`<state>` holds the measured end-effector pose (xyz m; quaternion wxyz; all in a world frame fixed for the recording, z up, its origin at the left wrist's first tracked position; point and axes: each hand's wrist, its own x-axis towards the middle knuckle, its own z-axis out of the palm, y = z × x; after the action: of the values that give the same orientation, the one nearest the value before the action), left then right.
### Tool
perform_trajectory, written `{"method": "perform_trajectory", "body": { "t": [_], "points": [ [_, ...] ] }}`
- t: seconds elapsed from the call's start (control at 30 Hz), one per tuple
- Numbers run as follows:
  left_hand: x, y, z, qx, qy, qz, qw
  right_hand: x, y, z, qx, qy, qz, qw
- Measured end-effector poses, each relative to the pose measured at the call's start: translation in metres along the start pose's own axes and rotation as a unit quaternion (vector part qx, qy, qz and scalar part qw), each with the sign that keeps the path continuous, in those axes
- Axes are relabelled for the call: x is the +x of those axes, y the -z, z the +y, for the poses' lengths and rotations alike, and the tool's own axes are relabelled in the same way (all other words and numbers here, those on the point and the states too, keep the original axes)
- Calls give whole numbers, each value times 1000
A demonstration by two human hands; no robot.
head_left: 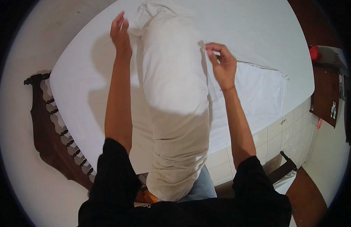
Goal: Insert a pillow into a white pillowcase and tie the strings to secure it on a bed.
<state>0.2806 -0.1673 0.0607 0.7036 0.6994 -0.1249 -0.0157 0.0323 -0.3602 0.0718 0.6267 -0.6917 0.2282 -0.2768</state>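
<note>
A long cream pillow (175, 98) stands on end against my body, its top reaching out over the bed. My left hand (120, 36) pinches a white cloth edge (139, 20) at the pillow's upper left corner. My right hand (222, 64) grips the cloth's edge on the pillow's right side, fingers curled shut on it. A white pillowcase (258, 87) trails flat on the bed to the right of that hand.
A bed with a white sheet (88, 75) fills the middle. Its dark carved wooden headboard (50, 125) runs along the left. Pale floor tiles (281, 132) lie to the lower right. A dark wooden cabinet (327, 94) with a red object (315, 53) stands at the right.
</note>
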Motion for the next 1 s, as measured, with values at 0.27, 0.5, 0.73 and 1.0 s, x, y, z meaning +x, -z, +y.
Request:
{"method": "perform_trajectory", "body": {
  "t": [0.27, 0.5, 0.73, 1.0],
  "points": [
    [-160, 61, -29, -15, 173, -79, 982, -44, -28, -8, -189, 88, -41, 977],
    [-166, 36, -16, -38, 182, -5, 983, -53, -28, -19, -153, 61, -27, 986],
    [-217, 27, -5, 90, 105, -22, 990, -14, -54, -24, -224, 60, -67, 970],
    [-251, 70, -13, 24, 175, -15, 984, -109, -28, -17, -260, -58, -130, 955]
  ]
}}
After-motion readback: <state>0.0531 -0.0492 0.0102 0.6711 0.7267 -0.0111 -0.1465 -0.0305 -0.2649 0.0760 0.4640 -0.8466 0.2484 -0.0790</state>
